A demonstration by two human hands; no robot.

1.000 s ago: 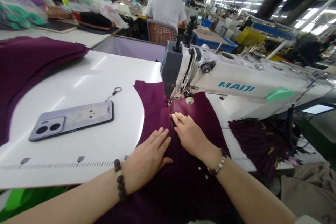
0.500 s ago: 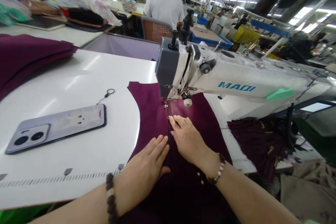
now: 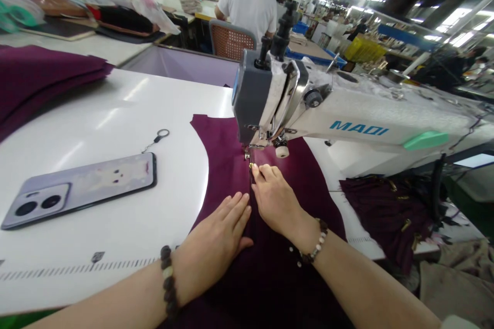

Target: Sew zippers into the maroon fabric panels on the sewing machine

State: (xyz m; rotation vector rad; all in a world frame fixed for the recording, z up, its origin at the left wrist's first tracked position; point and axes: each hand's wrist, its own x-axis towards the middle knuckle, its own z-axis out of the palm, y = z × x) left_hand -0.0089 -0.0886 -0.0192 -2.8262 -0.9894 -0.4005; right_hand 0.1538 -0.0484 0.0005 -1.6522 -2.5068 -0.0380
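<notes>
A dark plum fabric panel (image 3: 227,164) lies under the needle and presser foot (image 3: 247,156) of a white sewing machine (image 3: 347,108). A zipper runs down the panel's middle, with a small gold zipper pull (image 3: 251,165) just in front of the foot. My right hand (image 3: 276,198) has its thumb and index finger closed at that pull, the other fingers bent over the cloth. Flat on the panel to the left of the zipper rests my left hand (image 3: 218,239), its fingers stretched out. The panel's near end falls into dark shadow between my forearms.
A phone (image 3: 88,185) with a ring strap lies left on the white table. Stacked plum pieces (image 3: 46,82) sit at the far left. More plum pieces with gold pulls (image 3: 389,211) lie right, near beige cloth (image 3: 459,277). A person (image 3: 249,7) sits ahead.
The right hand and the zipper pull have shifted slightly forward, closer to the presser foot. The left hand stays flat on the panel. The whole view has shifted a little.
</notes>
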